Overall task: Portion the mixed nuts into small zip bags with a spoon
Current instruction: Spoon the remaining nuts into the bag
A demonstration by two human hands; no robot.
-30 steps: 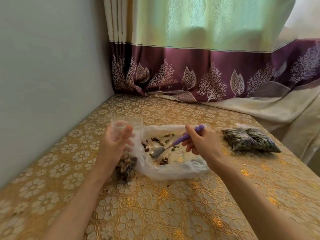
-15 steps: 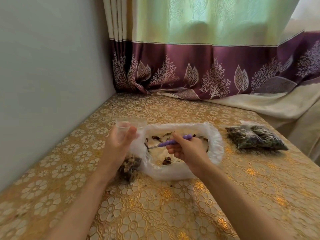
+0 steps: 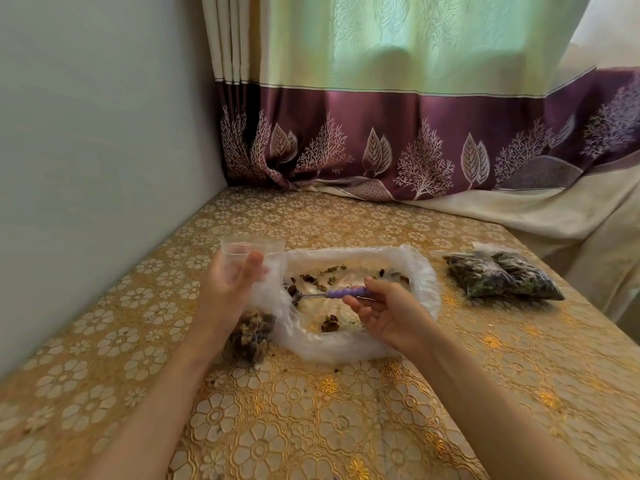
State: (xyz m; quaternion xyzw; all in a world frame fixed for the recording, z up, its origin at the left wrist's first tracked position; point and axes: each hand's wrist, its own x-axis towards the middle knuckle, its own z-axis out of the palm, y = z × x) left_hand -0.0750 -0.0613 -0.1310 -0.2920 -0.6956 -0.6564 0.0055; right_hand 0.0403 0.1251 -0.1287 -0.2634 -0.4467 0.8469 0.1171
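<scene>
A large clear plastic bag [image 3: 424, 271] lies rolled open on the table, with scattered mixed nuts [image 3: 329, 323] inside. My right hand [image 3: 388, 311] grips the purple handle of a spoon [image 3: 346, 292]; its metal bowl points left, low among nuts at the bag's left side. My left hand [image 3: 230, 289] holds a small clear zip bag [image 3: 252, 332] upright by its open top, just left of the large bag. The small bag's bottom holds a clump of nuts and rests on the table.
Two filled small bags [image 3: 502, 275] lie side by side at the right of the gold floral tablecloth [image 3: 311, 410]. A grey wall [image 3: 104, 150] runs along the left. A purple and green curtain [image 3: 381, 133] hangs behind. A few crumbs lie in front of the large bag.
My right hand has drawn nearer and lower, turning the spoon flat so its bowl reaches left toward the small bag. The left hand keeps holding the small bag in place.
</scene>
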